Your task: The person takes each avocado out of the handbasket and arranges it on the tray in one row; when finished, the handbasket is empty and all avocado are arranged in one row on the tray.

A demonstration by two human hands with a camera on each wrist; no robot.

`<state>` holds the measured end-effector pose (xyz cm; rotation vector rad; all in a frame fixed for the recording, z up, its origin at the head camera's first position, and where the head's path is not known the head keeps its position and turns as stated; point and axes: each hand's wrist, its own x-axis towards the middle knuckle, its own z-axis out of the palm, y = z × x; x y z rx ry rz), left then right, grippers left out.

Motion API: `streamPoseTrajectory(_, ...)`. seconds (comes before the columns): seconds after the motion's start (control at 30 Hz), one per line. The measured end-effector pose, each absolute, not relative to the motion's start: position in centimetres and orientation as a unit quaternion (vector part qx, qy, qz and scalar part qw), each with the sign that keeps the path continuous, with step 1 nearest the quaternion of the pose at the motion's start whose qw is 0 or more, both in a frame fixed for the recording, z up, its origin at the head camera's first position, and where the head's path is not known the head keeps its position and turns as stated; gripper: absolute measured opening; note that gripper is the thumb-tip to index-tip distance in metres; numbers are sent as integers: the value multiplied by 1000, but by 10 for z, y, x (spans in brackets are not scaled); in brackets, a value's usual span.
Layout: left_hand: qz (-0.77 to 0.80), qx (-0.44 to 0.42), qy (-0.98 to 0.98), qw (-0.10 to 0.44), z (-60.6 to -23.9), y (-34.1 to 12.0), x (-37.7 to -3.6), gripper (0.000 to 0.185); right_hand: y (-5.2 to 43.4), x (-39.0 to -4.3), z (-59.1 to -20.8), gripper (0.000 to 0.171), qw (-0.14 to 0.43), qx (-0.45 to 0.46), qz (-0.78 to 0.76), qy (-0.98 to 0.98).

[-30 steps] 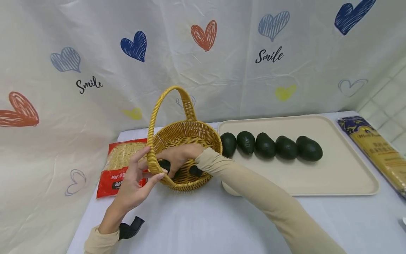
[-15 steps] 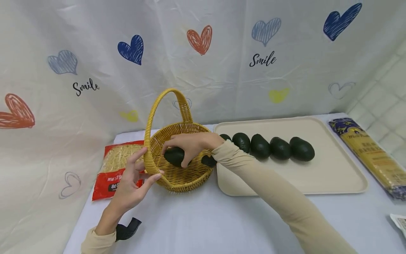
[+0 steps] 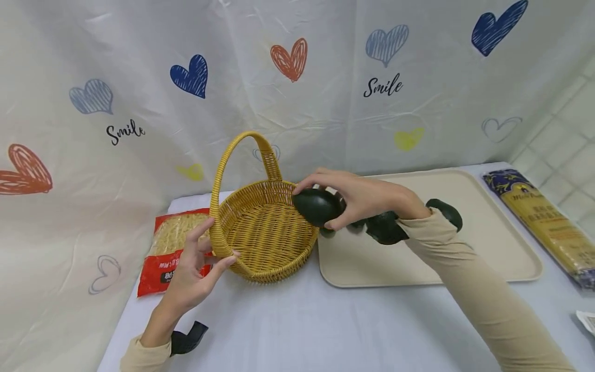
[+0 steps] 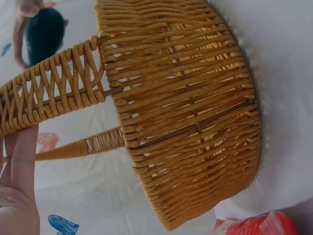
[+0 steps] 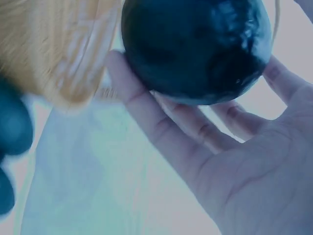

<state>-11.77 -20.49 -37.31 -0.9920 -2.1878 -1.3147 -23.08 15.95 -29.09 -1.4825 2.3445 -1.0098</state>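
Note:
My left hand (image 3: 192,276) grips the near foot of the handle of a yellow wicker basket (image 3: 265,240), fingers on its outer side and thumb by the rim. The inside of the basket is bare in the head view. My right hand (image 3: 372,199) holds a dark green avocado (image 3: 317,206) between fingers and thumb, up over the basket's right rim and the tray's left end. In the right wrist view the same avocado (image 5: 195,54) fills the top, fingers spread around it. More avocados (image 3: 447,213) lie in a row on the beige tray (image 3: 381,266), mostly hidden by my right hand and wrist.
A red bag of pasta (image 3: 162,271) lies behind my left hand. At the far right, a long yellow pasta packet (image 3: 541,222) lies beside the tray. A white curtain with hearts (image 3: 325,129) hangs behind the table. Black straps sit at both wrists.
My right hand has lifted the avocado out of the basket and carried it right, toward the tray. My left hand has stayed on the basket handle.

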Motion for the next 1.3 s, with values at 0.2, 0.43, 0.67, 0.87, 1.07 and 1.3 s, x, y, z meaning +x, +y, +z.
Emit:
streamPoseTrajectory(0.2, -475, -345, -786, 196, -374, -206, -115, 95, 238, -217, -297, 72, 57, -414, -370, 830)
streamPoseTrajectory(0.43, -482, -354, -777, 196, -373, -204, -116, 96, 326, -196, -307, 84, -31, -340, -388, 856)
streamPoseTrajectory(0.67, -487, -350, -776, 194, -374, -208, -116, 94, 386, -180, -323, 88, -86, -228, -396, 885)
streamPoseTrajectory(0.87, -482, -337, -785, 193, -377, -210, -115, 99, 413, -176, -333, 85, -103, -142, -381, 908)
streamPoseTrajectory(1.07, -489, -346, -778, 191, -378, -207, -116, 96, 438, -182, -357, 80, -62, -81, -339, 935)
streamPoseTrajectory(1.3, -485, -347, -781, 184, -380, -205, -117, 97, 449, -189, -378, 82, -20, -68, -299, 952)
